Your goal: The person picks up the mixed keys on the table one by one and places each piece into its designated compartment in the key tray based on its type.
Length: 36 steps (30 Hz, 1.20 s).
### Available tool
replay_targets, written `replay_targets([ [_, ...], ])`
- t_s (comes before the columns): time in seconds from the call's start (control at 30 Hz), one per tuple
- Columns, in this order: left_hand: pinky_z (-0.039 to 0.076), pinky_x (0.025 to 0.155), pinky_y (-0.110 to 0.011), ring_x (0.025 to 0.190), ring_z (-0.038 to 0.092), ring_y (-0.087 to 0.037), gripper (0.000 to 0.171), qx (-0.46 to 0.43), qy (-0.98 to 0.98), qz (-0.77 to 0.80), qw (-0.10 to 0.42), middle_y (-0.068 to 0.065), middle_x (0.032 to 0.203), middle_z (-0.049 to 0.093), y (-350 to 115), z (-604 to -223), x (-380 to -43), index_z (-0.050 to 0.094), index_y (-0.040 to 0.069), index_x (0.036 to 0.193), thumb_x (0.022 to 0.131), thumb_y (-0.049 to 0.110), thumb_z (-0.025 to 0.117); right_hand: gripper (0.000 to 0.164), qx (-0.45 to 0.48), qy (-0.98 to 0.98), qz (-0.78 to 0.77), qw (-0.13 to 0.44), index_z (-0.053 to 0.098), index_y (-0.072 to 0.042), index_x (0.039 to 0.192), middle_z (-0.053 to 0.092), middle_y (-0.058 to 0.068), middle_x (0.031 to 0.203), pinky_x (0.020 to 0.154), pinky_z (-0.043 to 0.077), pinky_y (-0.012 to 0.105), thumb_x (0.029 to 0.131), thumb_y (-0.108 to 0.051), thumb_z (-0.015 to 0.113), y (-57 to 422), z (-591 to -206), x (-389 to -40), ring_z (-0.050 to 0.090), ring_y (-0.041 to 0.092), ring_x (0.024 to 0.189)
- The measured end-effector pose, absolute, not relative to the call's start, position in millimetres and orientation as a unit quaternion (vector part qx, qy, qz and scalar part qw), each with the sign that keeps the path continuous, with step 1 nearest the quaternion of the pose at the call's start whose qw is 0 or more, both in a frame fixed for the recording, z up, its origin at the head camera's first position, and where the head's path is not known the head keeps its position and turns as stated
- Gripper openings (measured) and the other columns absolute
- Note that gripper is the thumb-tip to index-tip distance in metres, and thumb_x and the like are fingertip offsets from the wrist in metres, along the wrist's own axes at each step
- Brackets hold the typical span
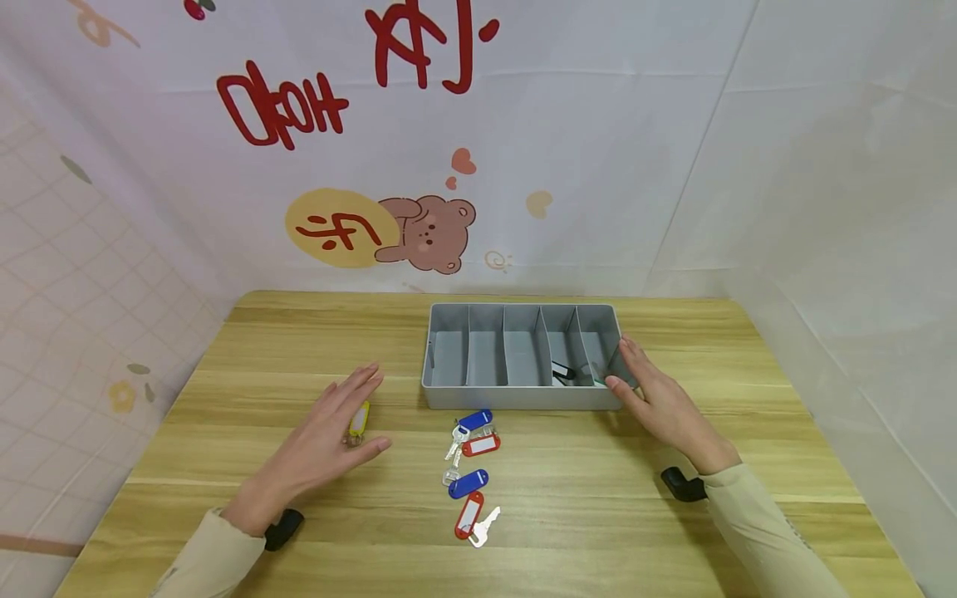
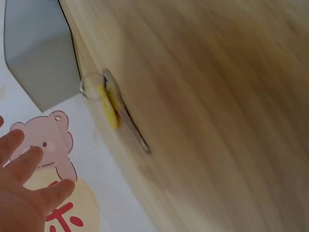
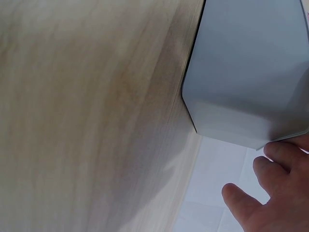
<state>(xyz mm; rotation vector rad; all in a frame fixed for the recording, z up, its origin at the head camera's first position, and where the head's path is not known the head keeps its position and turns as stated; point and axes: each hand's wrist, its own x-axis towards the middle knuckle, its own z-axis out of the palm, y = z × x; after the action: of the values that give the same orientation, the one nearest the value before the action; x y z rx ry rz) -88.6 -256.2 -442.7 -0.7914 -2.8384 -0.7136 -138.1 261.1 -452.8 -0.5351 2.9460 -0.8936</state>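
My left hand (image 1: 321, 436) hovers with spread, fairly straight fingers beside a yellow key tag (image 1: 360, 419). In the left wrist view that tag lies on the table with its ring and a key (image 2: 130, 118), apart from the fingers. My right hand (image 1: 665, 403) is at the right end of a grey divided tray (image 1: 523, 399), fingertips at its edge and thumb by the front corner. A black key tag (image 1: 564, 371) lies in the second compartment from the right; something greenish, partly hidden, is in the rightmost. The other compartments show bare floors.
In front of the tray lie a blue key tag (image 1: 475, 420), a red key tag (image 1: 481, 445), a second blue tag (image 1: 468, 483) and a second red tag (image 1: 468, 515), with silver keys. A white printed cloth (image 1: 598, 166) hangs behind the wooden table (image 1: 598, 515).
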Motion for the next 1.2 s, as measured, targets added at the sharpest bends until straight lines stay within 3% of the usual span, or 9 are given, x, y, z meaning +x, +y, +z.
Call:
replay_targets([
  [0.43, 0.023, 0.118, -0.067, 0.152, 0.029, -0.038, 0.089, -0.247, -0.937, -0.248, 0.001, -0.011, 0.166, 0.035, -276, -450, -94, 0.037, 0.008, 0.161, 0.092, 0.047, 0.077, 0.077, -0.170, 0.943, -0.285, 0.008, 0.017, 0.000, 0.164, 0.012, 0.015, 0.172, 0.118, 0.024, 0.065, 0.109, -0.042, 0.051, 261, -453, -138, 0.017, 0.040, 0.156],
  [0.63, 0.037, 0.109, -0.068, 0.147, 0.038, -0.041, 0.076, -0.253, -0.930, -0.268, -0.015, -0.010, 0.163, 0.041, -282, -452, -95, 0.047, 0.008, 0.155, 0.093, 0.037, 0.079, 0.077, -0.169, 0.944, -0.285, 0.006, 0.018, 0.000, 0.164, 0.011, 0.013, 0.172, 0.118, 0.024, 0.064, 0.109, -0.042, 0.051, 261, -452, -138, 0.017, 0.040, 0.156],
  [0.83, 0.045, 0.105, -0.061, 0.137, 0.051, -0.039, 0.068, -0.253, -0.920, -0.298, -0.021, -0.011, 0.152, 0.053, -288, -455, -96, 0.055, 0.009, 0.149, 0.091, 0.031, 0.082, 0.076, -0.173, 0.943, -0.285, -0.001, 0.019, 0.001, 0.163, 0.013, 0.015, 0.172, 0.118, 0.023, 0.064, 0.110, -0.040, 0.051, 260, -452, -138, 0.017, 0.041, 0.156],
  [1.2, 0.050, 0.101, -0.055, 0.122, 0.063, -0.028, 0.048, -0.230, -0.913, -0.334, -0.039, -0.004, 0.134, 0.068, -294, -459, -96, 0.069, 0.009, 0.133, 0.089, 0.020, 0.084, 0.076, -0.172, 0.944, -0.280, -0.002, 0.019, 0.001, 0.163, 0.015, 0.017, 0.171, 0.118, 0.024, 0.064, 0.109, -0.041, 0.052, 259, -451, -138, 0.018, 0.041, 0.156],
])
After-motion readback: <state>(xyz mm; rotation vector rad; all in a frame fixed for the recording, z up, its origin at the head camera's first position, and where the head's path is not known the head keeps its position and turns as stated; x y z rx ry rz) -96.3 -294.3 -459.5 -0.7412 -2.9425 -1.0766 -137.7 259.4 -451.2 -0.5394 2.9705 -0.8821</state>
